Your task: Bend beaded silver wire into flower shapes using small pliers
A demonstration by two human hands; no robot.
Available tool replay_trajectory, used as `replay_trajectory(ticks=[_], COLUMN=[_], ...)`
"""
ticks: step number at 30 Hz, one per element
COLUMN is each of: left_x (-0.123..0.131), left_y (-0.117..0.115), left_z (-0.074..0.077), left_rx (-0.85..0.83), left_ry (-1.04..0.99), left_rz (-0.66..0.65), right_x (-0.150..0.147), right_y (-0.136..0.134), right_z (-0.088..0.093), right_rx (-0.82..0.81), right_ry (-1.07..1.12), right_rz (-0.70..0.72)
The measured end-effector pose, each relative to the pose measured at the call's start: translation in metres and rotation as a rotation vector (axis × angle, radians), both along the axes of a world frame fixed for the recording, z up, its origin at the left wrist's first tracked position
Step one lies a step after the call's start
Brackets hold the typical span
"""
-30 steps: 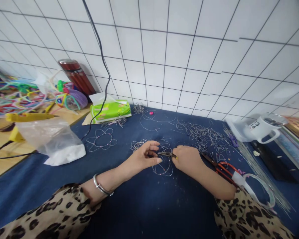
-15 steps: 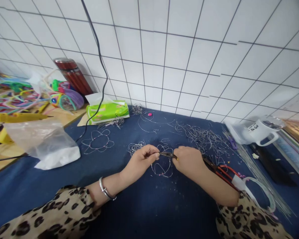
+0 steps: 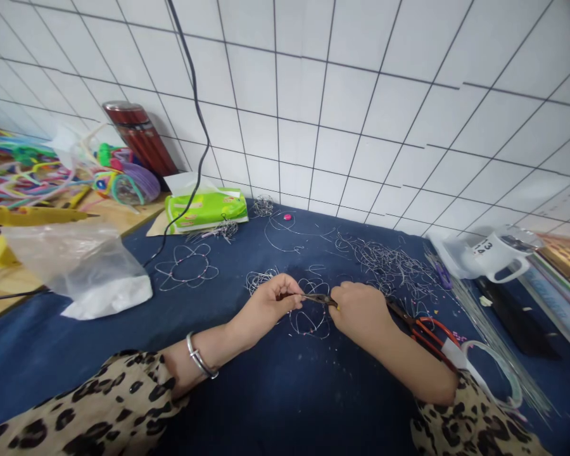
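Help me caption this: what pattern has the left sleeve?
Left sleeve: dark leopard spots on beige, best in head view.

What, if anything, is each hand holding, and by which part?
The right hand grips the pliers by their handles. The left hand pinches at the pliers' tips; anything held there is too small to make out.

Arranged clockwise around the pliers (image 3: pixel 320 298), with beaded wire flower (image 3: pixel 205 275) on the tablecloth (image 3: pixel 247 399) at half past nine, tissue pack (image 3: pixel 211 208) at ten, thermos (image 3: pixel 145 138) behind it, wire tangle (image 3: pixel 392 261) at two, mug (image 3: pixel 496 254) beyond, and scissors (image 3: pixel 415 322) between three and four o'clock.
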State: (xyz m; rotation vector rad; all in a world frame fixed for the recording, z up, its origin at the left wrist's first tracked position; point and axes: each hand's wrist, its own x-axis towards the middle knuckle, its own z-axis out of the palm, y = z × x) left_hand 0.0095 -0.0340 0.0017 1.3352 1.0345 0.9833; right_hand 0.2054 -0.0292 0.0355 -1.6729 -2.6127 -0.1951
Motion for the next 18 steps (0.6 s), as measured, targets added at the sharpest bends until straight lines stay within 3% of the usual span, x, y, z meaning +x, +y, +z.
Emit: replay_trajectory(ticks=[18], left_x=[-0.002], left_y=[0.0018], left_z=[0.0012], left_rx=[-0.022], left_ry=[-0.064], left_rz=[-0.064], right_x=[0.0026], right_y=[0.0007], right_z=[-0.0003], right_rx=[0.084], right_ry=[0.011], right_rz=[0.032])
